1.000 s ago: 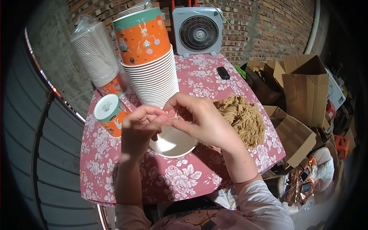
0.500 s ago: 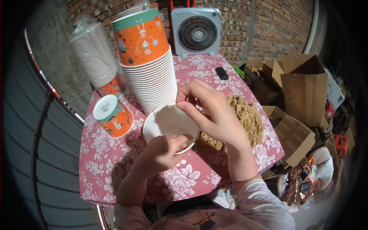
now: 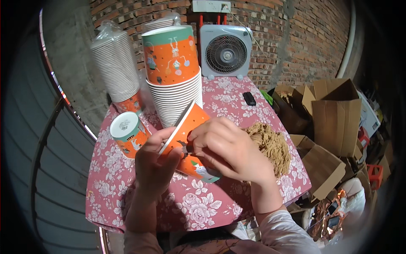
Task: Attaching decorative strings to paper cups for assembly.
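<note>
An orange paper cup (image 3: 196,118) with a green band lies tilted in front of me, its rim toward the upper left and its printed side up. My left hand (image 3: 156,161) grips it near the rim, thumb on the outer wall. Against the printed side, the bent fingers of my right hand (image 3: 226,148) are pressed together; whatever they pinch is hidden. A tan bundle of cord (image 3: 270,148) lies just right of my right hand. Behind the held cup rises a tall stack of nested paper cups (image 3: 175,93), the top one upside down.
One cup (image 3: 129,135) stands upside down at the left, near a plastic-wrapped cup stack (image 3: 116,67). A box fan (image 3: 226,53) and a small black object (image 3: 249,98) are on the flowered tablecloth (image 3: 203,207). Cardboard boxes (image 3: 336,122) crowd the right side.
The cup has turned from showing its white inside to showing its orange outer wall. My left hand has moved from inside the cup to its rim. The view has tilted up slightly.
</note>
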Action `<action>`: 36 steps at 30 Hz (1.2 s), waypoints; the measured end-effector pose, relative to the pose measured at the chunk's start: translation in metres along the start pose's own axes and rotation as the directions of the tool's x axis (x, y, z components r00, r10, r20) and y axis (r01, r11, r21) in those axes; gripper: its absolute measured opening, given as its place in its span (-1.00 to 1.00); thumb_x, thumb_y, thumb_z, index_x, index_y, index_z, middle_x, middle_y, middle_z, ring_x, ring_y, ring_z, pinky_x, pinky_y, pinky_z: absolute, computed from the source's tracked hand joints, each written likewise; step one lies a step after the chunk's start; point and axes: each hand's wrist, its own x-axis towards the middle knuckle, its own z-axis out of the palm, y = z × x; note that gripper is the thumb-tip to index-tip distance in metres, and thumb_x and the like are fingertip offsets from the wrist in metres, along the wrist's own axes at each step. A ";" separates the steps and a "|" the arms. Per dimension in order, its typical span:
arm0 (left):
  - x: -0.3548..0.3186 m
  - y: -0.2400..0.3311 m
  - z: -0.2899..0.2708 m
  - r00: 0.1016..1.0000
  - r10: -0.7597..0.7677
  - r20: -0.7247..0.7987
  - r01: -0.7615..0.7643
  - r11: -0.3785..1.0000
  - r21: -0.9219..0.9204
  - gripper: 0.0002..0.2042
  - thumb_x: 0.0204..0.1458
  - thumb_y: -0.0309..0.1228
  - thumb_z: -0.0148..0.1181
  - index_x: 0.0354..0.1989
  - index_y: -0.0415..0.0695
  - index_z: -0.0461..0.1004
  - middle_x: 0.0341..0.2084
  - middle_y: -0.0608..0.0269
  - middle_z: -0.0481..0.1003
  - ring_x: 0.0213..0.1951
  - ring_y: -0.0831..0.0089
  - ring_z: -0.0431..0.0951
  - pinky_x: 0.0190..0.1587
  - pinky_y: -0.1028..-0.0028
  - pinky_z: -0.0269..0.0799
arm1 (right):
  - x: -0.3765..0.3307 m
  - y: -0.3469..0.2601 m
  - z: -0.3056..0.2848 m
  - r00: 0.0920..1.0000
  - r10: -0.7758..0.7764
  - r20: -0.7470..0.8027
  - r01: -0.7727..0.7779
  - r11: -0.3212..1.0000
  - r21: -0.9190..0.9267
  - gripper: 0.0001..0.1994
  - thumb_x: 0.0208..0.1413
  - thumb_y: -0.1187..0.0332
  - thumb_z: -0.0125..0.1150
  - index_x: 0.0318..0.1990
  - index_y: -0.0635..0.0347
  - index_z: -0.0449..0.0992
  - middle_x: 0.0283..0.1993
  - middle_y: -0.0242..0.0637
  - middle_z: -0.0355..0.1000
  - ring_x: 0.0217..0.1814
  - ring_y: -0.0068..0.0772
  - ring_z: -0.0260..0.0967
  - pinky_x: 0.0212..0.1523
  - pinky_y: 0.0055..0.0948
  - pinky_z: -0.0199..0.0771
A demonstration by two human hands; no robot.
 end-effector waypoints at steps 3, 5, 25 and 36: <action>0.002 0.000 -0.004 0.999 -0.013 0.031 0.014 1.000 -0.010 -0.64 0.19 -0.54 0.23 0.16 -0.35 0.45 -0.21 0.19 0.63 -0.21 0.63 0.59 -0.11 0.56 0.52 | 0.003 -0.006 0.001 1.000 -0.008 0.009 0.009 0.999 -0.044 -0.84 0.10 0.46 0.28 -0.17 0.16 0.49 0.03 -0.23 0.53 0.05 -0.11 0.44 0.08 -0.21 0.45; 0.001 0.006 0.000 0.998 -0.061 -0.005 0.060 0.996 -0.072 -0.65 0.18 -0.58 0.23 0.15 -0.36 0.45 -0.25 0.19 0.63 -0.23 0.62 0.60 -0.15 0.59 0.52 | 0.004 -0.007 0.005 1.000 -0.017 0.019 0.018 0.998 -0.053 -0.81 0.06 0.45 0.30 -0.16 0.16 0.49 0.09 -0.25 0.53 0.07 -0.11 0.43 0.09 -0.22 0.46; 0.002 -0.001 -0.012 0.991 -0.123 0.046 0.127 0.986 -0.103 -0.67 0.13 -0.62 0.28 0.07 -0.37 0.45 -0.48 0.28 0.59 -0.45 0.71 0.55 -0.42 0.64 0.40 | 0.004 -0.018 0.006 0.998 0.030 0.058 -0.025 0.996 -0.081 -0.77 0.06 0.48 0.28 -0.12 0.20 0.45 0.07 -0.32 0.50 0.04 -0.16 0.45 -0.05 -0.24 0.57; 0.005 -0.007 -0.010 0.998 -0.033 0.045 0.047 0.934 -0.355 -0.86 0.07 -0.56 0.42 -0.26 -0.36 0.60 -0.25 0.16 0.61 -0.30 0.64 0.57 -0.29 0.60 0.47 | 0.004 -0.020 0.010 0.997 0.038 0.072 -0.032 0.996 -0.083 -0.74 0.03 0.52 0.23 -0.09 0.21 0.44 0.07 -0.28 0.39 0.06 -0.16 0.39 -0.17 -0.28 0.57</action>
